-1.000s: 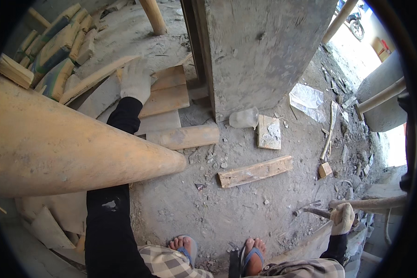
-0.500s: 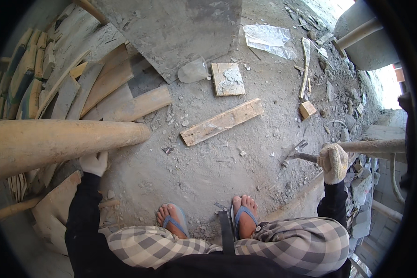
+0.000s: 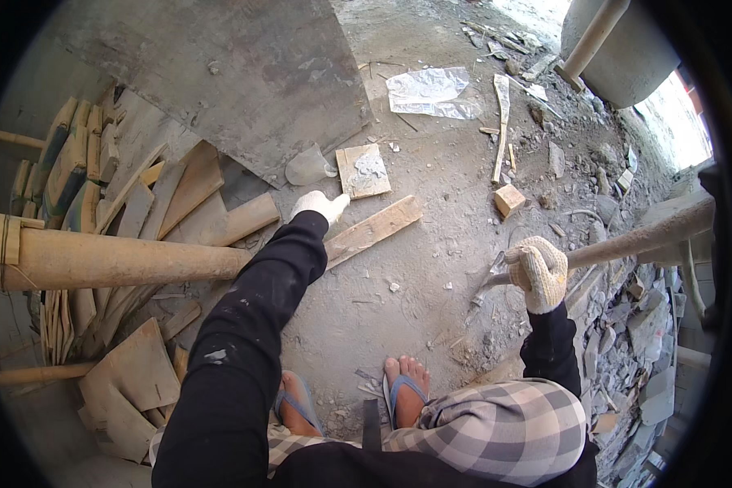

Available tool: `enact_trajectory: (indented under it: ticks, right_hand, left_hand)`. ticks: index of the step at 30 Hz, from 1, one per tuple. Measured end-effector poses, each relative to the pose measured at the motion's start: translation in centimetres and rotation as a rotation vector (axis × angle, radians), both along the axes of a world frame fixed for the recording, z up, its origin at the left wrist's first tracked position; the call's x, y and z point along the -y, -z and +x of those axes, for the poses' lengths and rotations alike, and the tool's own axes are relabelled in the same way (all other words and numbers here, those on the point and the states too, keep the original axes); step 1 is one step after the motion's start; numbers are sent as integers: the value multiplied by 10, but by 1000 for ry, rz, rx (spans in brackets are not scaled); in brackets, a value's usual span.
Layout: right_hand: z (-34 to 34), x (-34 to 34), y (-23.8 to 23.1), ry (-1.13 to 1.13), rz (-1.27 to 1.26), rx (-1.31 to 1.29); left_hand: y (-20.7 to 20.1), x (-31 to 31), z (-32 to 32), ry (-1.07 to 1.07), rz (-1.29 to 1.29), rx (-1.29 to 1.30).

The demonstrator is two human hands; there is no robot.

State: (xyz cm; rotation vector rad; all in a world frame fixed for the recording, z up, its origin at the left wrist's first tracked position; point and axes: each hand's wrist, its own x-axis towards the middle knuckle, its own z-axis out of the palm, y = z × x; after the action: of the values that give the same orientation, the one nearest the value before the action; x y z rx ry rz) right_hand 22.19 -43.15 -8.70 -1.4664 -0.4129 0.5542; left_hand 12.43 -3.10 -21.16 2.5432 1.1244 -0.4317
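My left hand [image 3: 320,205], in a white glove, reaches forward with a finger stretched out, just above the near end of a long wooden plank [image 3: 372,232] lying on the dusty ground. It holds nothing. A small square board [image 3: 363,170] and a pale stone shard [image 3: 308,167] lie just beyond it. My right hand [image 3: 538,272], in a knitted glove, is closed around the wooden handle [image 3: 642,237] of a tool whose metal head [image 3: 490,281] rests on the ground. My two feet in blue sandals [image 3: 403,392] stand below.
A thick wooden pole [image 3: 114,259] crosses from the left. Scrap boards [image 3: 146,195] are piled at left, under a large concrete slab [image 3: 236,81]. A plastic sheet [image 3: 428,91], a small wood block [image 3: 509,199] and rubble [image 3: 618,358] lie to the right.
My left hand has swung up from beside the pole and reached forward to the plank. My right hand stays on the tool handle. The view has tilted a little.
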Motion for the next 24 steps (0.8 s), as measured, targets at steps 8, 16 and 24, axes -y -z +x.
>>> enact_trajectory:
  ticks: [8, 16, 24]
  right_hand:
    - [2, 27, 5, 94, 204, -41]
    - [4, 10, 7, 110, 68, 34]
    - [3, -30, -2, 96, -162, 101]
  left_hand:
    - [73, 13, 50, -364, -240, 366]
    - [-97, 87, -52, -104, -106, 824]
    - [-232, 96, -184, 92, -210, 1188]
